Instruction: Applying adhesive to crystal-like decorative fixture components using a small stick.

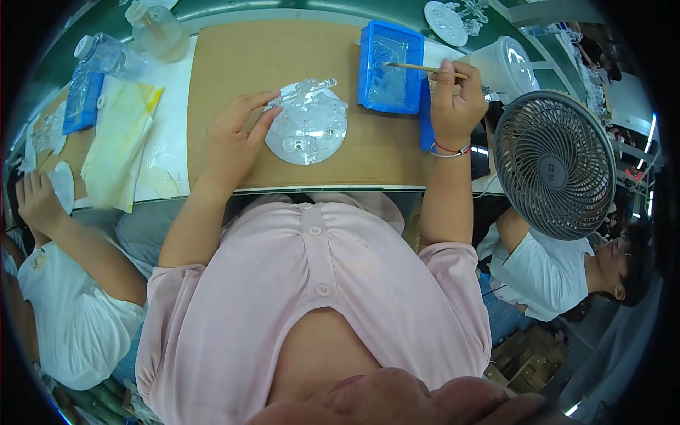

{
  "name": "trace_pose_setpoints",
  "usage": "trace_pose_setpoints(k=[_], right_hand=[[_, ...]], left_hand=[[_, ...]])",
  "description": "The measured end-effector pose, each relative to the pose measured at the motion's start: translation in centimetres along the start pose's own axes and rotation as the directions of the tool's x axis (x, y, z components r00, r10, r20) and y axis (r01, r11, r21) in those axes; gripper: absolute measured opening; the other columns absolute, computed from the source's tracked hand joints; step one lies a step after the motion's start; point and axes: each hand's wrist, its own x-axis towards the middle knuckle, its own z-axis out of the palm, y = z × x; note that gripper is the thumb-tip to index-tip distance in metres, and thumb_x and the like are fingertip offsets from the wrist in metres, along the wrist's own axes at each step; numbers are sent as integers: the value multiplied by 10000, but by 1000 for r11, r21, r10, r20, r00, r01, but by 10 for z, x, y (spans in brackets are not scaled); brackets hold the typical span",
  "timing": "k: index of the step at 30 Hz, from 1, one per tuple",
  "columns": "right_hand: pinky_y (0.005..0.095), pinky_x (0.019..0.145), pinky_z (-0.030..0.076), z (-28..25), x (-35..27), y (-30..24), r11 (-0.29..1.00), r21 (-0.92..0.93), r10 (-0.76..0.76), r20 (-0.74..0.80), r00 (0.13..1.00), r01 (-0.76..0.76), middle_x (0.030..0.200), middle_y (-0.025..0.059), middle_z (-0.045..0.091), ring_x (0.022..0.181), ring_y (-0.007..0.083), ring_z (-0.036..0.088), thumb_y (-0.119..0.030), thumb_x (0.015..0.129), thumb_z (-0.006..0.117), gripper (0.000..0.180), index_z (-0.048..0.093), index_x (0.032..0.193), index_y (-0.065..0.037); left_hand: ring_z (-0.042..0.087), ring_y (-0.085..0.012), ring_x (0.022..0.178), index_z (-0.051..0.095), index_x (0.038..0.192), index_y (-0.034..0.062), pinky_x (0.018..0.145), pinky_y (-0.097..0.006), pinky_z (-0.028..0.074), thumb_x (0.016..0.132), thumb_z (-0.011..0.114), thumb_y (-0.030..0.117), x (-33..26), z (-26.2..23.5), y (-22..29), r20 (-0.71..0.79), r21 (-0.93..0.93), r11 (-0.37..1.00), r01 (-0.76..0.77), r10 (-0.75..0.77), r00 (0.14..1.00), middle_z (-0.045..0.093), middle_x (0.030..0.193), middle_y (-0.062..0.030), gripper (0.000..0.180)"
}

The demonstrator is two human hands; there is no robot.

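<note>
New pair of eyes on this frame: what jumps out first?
Mid-table on the brown cardboard sheet sits a clear figurine on a round disc, with the left hand touching its edge. Just right of it, the right hand holds a thin brush tipped into a blue tray. A grey fan fills the right side.

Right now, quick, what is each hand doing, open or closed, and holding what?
Left hand: open, fingertips touching the clear figurine on its round base.
Right hand: closed on a thin brush, tip in the blue tray.
</note>
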Motion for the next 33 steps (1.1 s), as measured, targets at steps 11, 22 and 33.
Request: trace_pose_setpoints(k=[11, 22, 33], right_hand=[[245, 544, 472, -34, -16, -16, 885, 435, 261, -171, 950, -165, 711, 129, 639, 596, 126, 603, -139, 955, 569, 138, 528, 931, -10], [308, 610, 461, -49, -76, -73, 835, 542, 114, -3, 994, -94, 603, 131, 576, 570, 168, 507, -144, 973, 515, 137, 484, 922, -20], [284, 587, 459, 1, -72, -86, 964, 267, -54, 131, 990, 17, 669, 91, 626, 644, 183, 559, -32, 918, 569, 61, 533, 875, -5]], left_hand=[[663, -189, 832, 695, 987, 51, 726, -278, 511, 803, 714, 58, 1, 3, 4, -24, -11, 999, 36, -36, 999, 698, 916, -78, 185], [662, -179, 823, 691, 989, 48, 721, -275, 511, 809, 713, 60, -2, 4, -3, -38, -25, 1000, -6, 5, 999, 697, 930, -73, 182], [658, -190, 789, 698, 971, 53, 695, -277, 508, 793, 714, 39, -1, 5, 0, -52, -46, 999, -26, 24, 998, 692, 898, -75, 179]])
